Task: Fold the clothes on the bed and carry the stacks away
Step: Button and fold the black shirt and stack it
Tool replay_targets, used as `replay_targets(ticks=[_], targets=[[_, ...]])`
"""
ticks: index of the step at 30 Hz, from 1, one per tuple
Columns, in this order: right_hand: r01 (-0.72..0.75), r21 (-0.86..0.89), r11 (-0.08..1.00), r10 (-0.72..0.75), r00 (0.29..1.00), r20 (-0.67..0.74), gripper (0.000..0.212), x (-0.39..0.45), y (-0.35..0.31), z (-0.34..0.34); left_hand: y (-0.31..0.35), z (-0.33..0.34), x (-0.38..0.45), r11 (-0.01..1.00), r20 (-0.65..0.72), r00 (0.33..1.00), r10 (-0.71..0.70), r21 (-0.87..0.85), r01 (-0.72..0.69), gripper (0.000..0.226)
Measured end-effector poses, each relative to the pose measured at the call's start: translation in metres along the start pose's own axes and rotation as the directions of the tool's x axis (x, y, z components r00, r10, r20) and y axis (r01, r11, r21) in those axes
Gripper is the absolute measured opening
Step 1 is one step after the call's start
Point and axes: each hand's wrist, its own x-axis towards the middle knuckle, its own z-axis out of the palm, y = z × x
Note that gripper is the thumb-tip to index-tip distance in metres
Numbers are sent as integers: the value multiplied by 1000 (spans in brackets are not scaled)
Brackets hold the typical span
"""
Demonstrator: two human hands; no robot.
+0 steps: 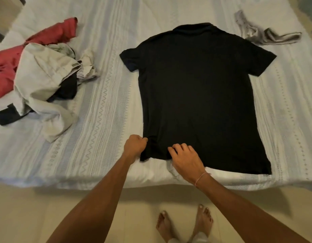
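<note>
A black short-sleeved shirt [199, 95] lies spread flat on the bed, collar at the far end, hem toward me. My left hand [135, 146] is closed on the shirt's near left hem corner. My right hand [185, 157] rests on the hem just to the right, fingers curled and pinching the fabric. To the left lies a heap of unfolded clothes: a beige garment [43, 81], a red garment [28, 50] and dark pieces [66, 90] beneath.
The bed [102, 95] has a white patterned cover, and its near edge runs across in front of me. A grey garment [264, 33] lies crumpled at the far right. My bare feet [183, 223] stand on the pale floor.
</note>
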Motion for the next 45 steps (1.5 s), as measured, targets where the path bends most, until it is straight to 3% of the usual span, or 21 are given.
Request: replay_targets(ticks=[5, 9, 10, 13, 15, 17, 19, 22, 24, 25, 27, 29, 30, 31, 34, 37, 40, 42, 45], targets=[[-40, 39, 998, 43, 996, -74, 50, -4, -1, -5, 2, -10, -10, 884, 25, 993, -119, -453, 117, 17], [-12, 87, 996, 24, 989, -144, 65, -8, 8, -15, -10, -21, -11, 832, -71, 984, -162, -546, 98, 18], [-15, 88, 996, 27, 991, -134, 70, -10, 12, -18, -16, -23, -9, 877, -156, 980, -127, -480, 37, 19], [17, 36, 999, -13, 994, -111, 80, -15, 17, -20, -34, -28, -9, 981, -403, 903, 150, -53, -186, 20], [64, -1, 998, -64, 997, -41, 78, -15, 13, -20, -41, -27, -11, 969, -456, 855, 245, 141, -203, 19], [75, -13, 997, -72, 986, 151, 75, -15, 11, -12, -47, -26, -12, 954, -445, 862, 244, 268, -132, 20], [47, -3, 999, -45, 976, 214, 69, -18, 11, -5, -56, -22, -13, 933, -416, 878, 237, 350, -86, 22], [-69, 209, 975, 36, 986, 162, 50, -30, 19, -12, -68, -16, -12, 930, -393, 888, 237, 357, -90, 25], [-209, 328, 921, 208, 977, 39, 48, -44, 36, -22, -74, -18, -7, 950, -386, 891, 240, 281, -134, 31], [-308, 321, 896, 346, 936, -68, 42, -53, 52, -25, -76, -21, -6, 960, -373, 897, 238, 229, -160, 36], [-606, 255, 754, 653, 736, -181, 36, -74, 92, -29, -78, -31, -2, 975, -328, 921, 209, 138, -172, 49], [-843, 207, 497, 868, 479, -132, 42, -100, 129, -31, -77, -37, -4, 985, -249, 954, 164, 95, -145, 54], [-895, 183, 407, 914, 398, -82, 45, -109, 142, -32, -76, -39, -6, 989, -213, 967, 139, 79, -125, 54], [-915, 163, 369, 929, 369, -29, 48, -115, 149, -33, -75, -41, -6, 993, -184, 976, 114, 58, -105, 54], [-929, 184, 321, 935, 342, 95, 57, -116, 151, -37, -69, -40, -7, 997, -116, 992, 44, -57, -51, 46], [-922, 152, 356, 925, 371, 85, 47, -107, 143, -37, -68, -34, -14, 986, -115, 993, 36, -156, -53, 37], [-887, 257, 384, 912, 408, 43, 41, -113, 143, -41, -75, -27, -21, 984, -218, 973, 74, -141, -106, 43], [-868, 337, 363, 915, 401, 46, 47, -121, 156, -47, -78, -26, -25, 984, -255, 963, 82, -135, -119, 43], [-875, 314, 368, 909, 409, 75, 56, -129, 181, -61, -81, -25, -28, 988, -248, 965, 89, -99, -116, 44]])
